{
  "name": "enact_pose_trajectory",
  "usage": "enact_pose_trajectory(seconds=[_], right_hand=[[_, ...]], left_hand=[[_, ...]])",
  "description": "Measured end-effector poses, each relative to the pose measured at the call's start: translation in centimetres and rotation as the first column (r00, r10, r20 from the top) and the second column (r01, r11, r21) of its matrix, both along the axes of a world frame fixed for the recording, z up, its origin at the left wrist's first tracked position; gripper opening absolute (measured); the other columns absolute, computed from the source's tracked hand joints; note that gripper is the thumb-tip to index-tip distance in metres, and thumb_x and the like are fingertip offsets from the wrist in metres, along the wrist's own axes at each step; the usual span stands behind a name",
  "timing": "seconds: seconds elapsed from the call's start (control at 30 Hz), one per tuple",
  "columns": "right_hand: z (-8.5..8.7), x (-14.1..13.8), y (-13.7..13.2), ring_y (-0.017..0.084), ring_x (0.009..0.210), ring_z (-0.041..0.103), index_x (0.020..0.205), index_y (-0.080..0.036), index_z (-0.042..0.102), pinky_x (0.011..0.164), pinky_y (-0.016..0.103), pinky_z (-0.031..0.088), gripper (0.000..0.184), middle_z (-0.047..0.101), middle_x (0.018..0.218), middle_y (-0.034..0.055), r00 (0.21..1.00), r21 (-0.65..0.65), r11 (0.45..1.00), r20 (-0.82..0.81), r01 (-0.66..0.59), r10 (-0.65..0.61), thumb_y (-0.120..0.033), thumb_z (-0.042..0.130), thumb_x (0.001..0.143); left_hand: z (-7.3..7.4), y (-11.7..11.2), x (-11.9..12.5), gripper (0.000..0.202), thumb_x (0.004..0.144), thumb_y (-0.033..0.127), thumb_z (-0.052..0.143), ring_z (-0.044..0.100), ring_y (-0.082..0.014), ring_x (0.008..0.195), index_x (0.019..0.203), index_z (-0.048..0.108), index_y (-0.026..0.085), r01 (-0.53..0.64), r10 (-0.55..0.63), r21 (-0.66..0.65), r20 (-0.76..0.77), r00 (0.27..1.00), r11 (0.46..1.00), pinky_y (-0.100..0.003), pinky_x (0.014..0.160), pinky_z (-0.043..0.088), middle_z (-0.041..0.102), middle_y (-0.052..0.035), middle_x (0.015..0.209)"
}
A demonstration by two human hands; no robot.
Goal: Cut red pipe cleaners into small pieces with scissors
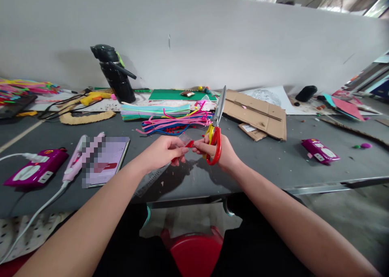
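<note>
Above the table's front part, my left hand (170,149) pinches one end of a small red piece (190,144), too small to name surely. My right hand (226,152) meets it from the other side, thumb and fingertip closed at the piece. Looped on that same hand are scissors (219,107) with red and yellow handles, their metal blades pointing up and away. Something clear, like thin plastic, shows just behind the red piece. A transparent ruler (152,182) lies under my left forearm. Behind both hands are bundles of pink and blue pipe cleaners (179,121) and pale green ones (152,111).
On the left lie a phone (107,159), a pink corded hair straightener (79,155) and a purple packet (39,167). A black bottle (115,74) stands behind them. Cardboard (258,115) lies right of the scissors, another purple packet (320,150) farther right. A red stool (196,252) is below.
</note>
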State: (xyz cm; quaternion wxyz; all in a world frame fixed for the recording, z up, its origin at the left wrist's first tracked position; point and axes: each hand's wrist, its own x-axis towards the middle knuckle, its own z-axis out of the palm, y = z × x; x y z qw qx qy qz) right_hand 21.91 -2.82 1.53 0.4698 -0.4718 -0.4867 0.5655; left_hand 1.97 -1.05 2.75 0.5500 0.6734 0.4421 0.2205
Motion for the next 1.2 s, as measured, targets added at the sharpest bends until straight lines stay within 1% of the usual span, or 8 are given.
enact_pose_trajectory(seconds=[0.07,0.17,0.3,0.4,0.57,0.77,0.97,1.2], right_hand=[[0.1,0.6,0.0,0.018,0.058,0.067,0.067,-0.02,0.043,0.05,0.025,0.05,0.047,0.064,0.063,0.001,0.993,-0.042,0.997,0.092,-0.067,0.071,-0.045,0.082,0.063],[-0.1,1.7,0.0,0.012,0.04,0.055,0.064,-0.02,0.044,0.036,0.021,0.038,0.049,0.055,0.052,-0.0027,0.938,-0.073,0.981,0.287,-0.182,0.196,-0.058,0.075,0.068],[-0.4,2.7,-0.4,0.01,0.038,0.048,0.059,-0.019,0.044,0.036,0.022,0.035,0.056,0.049,0.05,-0.003,0.824,-0.15,0.942,0.457,-0.301,0.336,-0.07,0.063,0.072],[-0.5,2.9,-0.7,0.009,0.042,0.044,0.059,-0.019,0.042,0.038,0.022,0.032,0.059,0.049,0.053,-0.0027,0.767,-0.155,0.931,0.531,-0.33,0.36,-0.073,0.06,0.072],[-0.6,2.9,-0.8,0.008,0.043,0.039,0.06,-0.019,0.043,0.039,0.023,0.027,0.058,0.044,0.053,-0.0035,0.745,-0.166,0.923,0.549,-0.347,0.379,-0.073,0.059,0.072],[-0.9,2.6,-0.6,0.007,0.043,0.036,0.059,-0.019,0.044,0.039,0.023,0.025,0.058,0.043,0.052,-0.0038,0.761,-0.175,0.925,0.528,-0.337,0.377,-0.073,0.062,0.069],[-1.0,2.4,-0.4,0.006,0.04,0.034,0.058,-0.019,0.045,0.038,0.023,0.023,0.057,0.044,0.05,-0.0041,0.775,-0.173,0.925,0.506,-0.339,0.379,-0.071,0.065,0.069],[-1.3,2.5,-0.2,0.007,0.038,0.035,0.057,-0.019,0.046,0.037,0.024,0.025,0.055,0.047,0.049,-0.0032,0.774,-0.176,0.923,0.503,-0.343,0.384,-0.069,0.067,0.068]], left_hand=[[0.3,0.4,-0.4,0.027,0.083,0.042,0.065,0.058,-0.0131,0.055,0.077,0.062,0.016,-0.052,0.052,0.036,0.017,0.999,0.998,-0.025,0.052,0.045,0.068,-0.005,0.069],[0.8,1.3,-1.5,0.025,0.081,0.039,0.067,0.056,-0.0119,0.054,0.073,0.062,0.016,-0.166,0.163,0.086,0.041,0.986,0.982,-0.024,0.052,0.044,0.067,-0.0045,0.068],[0.9,2.7,-3.3,0.024,0.08,0.037,0.068,0.054,-0.01,0.054,0.072,0.063,0.015,-0.27,0.263,0.098,0.079,0.962,0.958,-0.022,0.053,0.044,0.065,-0.004,0.07],[0.7,3.4,-4.1,0.024,0.079,0.037,0.07,0.053,-0.0094,0.054,0.073,0.064,0.015,-0.316,0.306,0.086,0.111,0.946,0.945,-0.021,0.051,0.042,0.065,-0.0036,0.07],[0.5,3.6,-4.2,0.025,0.08,0.037,0.069,0.053,-0.0086,0.054,0.07,0.064,0.014,-0.294,0.286,0.082,0.101,0.953,0.952,-0.021,0.051,0.042,0.064,-0.0029,0.068],[0.7,3.4,-3.6,0.025,0.081,0.036,0.067,0.052,-0.0091,0.054,0.069,0.064,0.014,-0.245,0.24,0.085,0.065,0.969,0.966,-0.022,0.051,0.041,0.063,-0.0027,0.066],[0.8,3.3,-3.4,0.02,0.081,0.032,0.068,0.053,-0.0092,0.052,0.073,0.062,0.014,-0.262,0.26,0.047,0.057,0.964,0.964,-0.022,0.05,0.04,0.064,-0.0022,0.065],[0.5,3.5,-3.5,0.02,0.08,0.032,0.068,0.053,-0.0092,0.051,0.074,0.061,0.014,-0.264,0.262,0.037,0.058,0.963,0.964,-0.022,0.05,0.04,0.065,-0.0027,0.066]])
